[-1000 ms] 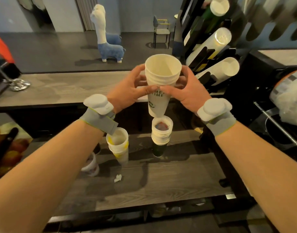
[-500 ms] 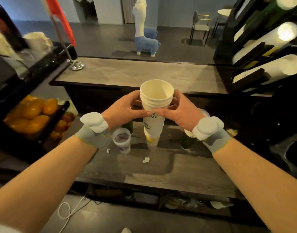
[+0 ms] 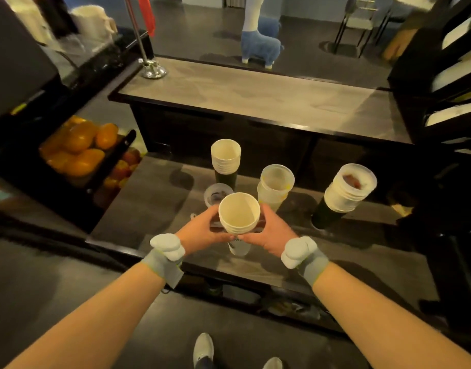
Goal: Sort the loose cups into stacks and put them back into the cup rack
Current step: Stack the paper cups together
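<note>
Left hand (image 3: 199,229) and right hand (image 3: 273,233) are both gripping the white stack (image 3: 239,217), fingers curled round its rim, above the counter (image 3: 154,198)

— Dim and warm overall; brightest on the far counter top (image 3: 255,97).
— Blur?
— Smeared at the far left, around the white jug (image 3: 93,21). Strong wide-angle bending at the edges. Soft round shadow left of the paper cup stack (image 3: 226,161).

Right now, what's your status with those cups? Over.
Left hand, right hand both gripping paper cup stack. Held over counter. Clear cup just behind it.
</note>
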Motion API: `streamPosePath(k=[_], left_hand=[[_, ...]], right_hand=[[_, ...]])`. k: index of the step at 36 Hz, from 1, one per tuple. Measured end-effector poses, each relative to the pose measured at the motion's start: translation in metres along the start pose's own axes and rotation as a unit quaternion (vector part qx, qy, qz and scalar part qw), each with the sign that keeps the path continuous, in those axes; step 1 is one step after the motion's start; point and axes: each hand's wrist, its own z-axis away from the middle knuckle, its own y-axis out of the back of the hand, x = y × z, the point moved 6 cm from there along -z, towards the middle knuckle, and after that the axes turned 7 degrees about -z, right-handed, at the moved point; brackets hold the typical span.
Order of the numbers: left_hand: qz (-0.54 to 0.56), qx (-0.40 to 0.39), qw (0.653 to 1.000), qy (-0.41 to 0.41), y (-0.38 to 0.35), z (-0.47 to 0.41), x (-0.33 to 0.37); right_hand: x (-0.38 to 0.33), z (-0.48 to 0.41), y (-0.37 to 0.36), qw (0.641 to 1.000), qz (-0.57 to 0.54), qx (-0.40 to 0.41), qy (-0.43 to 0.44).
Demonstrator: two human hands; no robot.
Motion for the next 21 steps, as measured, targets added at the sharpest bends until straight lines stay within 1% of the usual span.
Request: streamPosePath(k=[6,11,16,21], left_hand=[[0.013,-0.004,0.999,0.035,-0.015,-0.003,-0.038],[0.016,0.008,0.999,0.046,-0.031,-0.009,-0.048],[0.032,-0.008,0.998,0.053,-0.044,-0.018,-0.051],[-0.001,-0.042,0.998,0.039,-0.044,-0.029,-0.047]], right_hand=[[0.032,-0.010,-0.019,0.999,0.035,0.002,-0.032],[0.051,-0.016,-0.019,0.997,0.059,-0.005,-0.052],[0.060,-0.019,-0.011,0.994,0.082,0.003,-0.069],[0.067,-0.025,-0.001,0.988,0.115,-0.008,-0.099]])
